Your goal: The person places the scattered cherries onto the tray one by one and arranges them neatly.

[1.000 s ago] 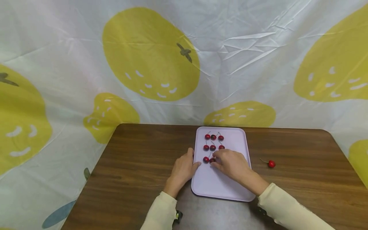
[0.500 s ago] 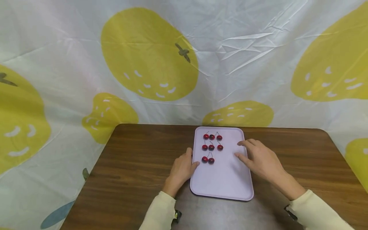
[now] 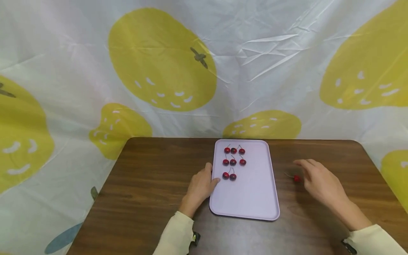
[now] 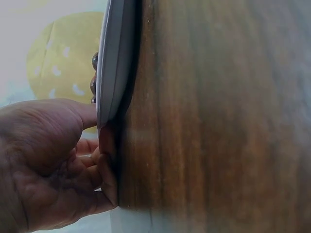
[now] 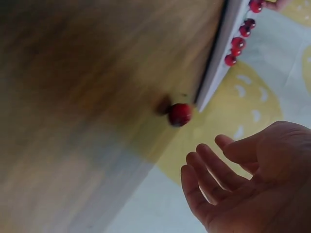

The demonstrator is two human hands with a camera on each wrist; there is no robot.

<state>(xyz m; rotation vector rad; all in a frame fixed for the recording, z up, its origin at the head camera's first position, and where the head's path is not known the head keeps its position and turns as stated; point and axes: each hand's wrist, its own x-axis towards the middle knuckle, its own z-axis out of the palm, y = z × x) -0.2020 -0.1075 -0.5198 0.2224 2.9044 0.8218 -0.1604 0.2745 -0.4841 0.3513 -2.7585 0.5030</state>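
On the pale lilac tray (image 3: 251, 198), red cherries with stems lie in rows at the upper left; the front row has a left cherry (image 3: 226, 175) and a darker cherry (image 3: 233, 176). My left hand (image 3: 200, 184) holds the tray's left edge, its thumb over the rim and its fingers against the outer side, as the left wrist view shows. Over the table right of the tray, my right hand (image 3: 323, 182) hovers with loosely bent fingers, holding nothing. Just left of it lies a single cherry (image 3: 296, 178), apart from the fingers in the right wrist view (image 5: 180, 115).
A brown wood-grain table (image 3: 159, 177) carries the tray near its back edge. Behind it hangs a white curtain (image 3: 255, 71) printed with yellow fruit.
My right hand has left the darker cherry in the front row and moved right, off the tray, to beside the single cherry. My left hand has stayed on the tray's edge.
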